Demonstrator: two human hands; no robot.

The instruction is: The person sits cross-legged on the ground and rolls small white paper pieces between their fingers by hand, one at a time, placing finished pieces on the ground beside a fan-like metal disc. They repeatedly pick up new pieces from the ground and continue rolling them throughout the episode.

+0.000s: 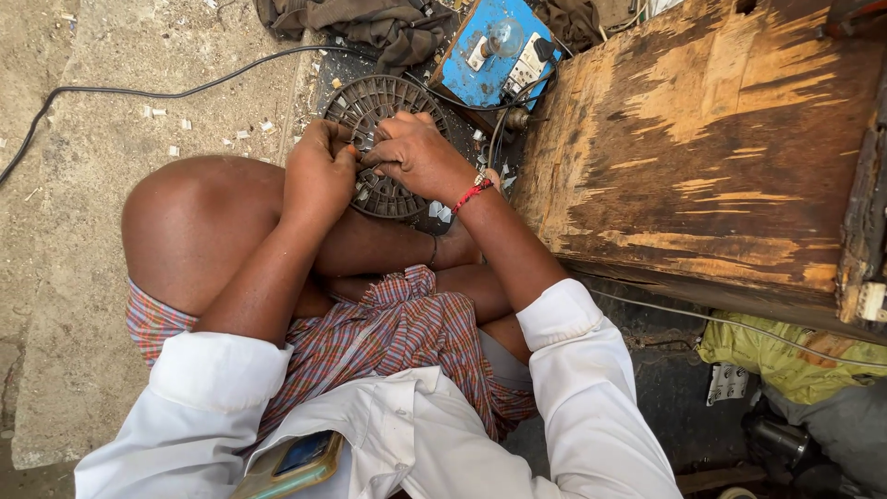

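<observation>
I look down on a dark, round, slotted metal disc [383, 139], ribbed like a motor core, lying on the ground just ahead of my folded legs, beside the worn wooden bench [711, 139]. My left hand [319, 171] is curled into a closed fist over the disc's near left edge, fingers pressed together; whether it pinches a wire or a small tool I cannot tell, as the knuckles hide it. My right hand [416, 152], with a red thread bracelet [471, 194] at the wrist, lies over the disc's centre, fingers bent and closed down on something thin that I cannot make out. The two hands touch each other above the slots.

I judge the step in hand to be fine work in the slots, picking or threading at one spot. The next move calls for a steady disc and a small, controlled pull, since the slots are narrow.

A blue electrical box with switches [494, 51] sits just beyond the disc, a black cable [166, 92] running off to the left across the concrete.
</observation>
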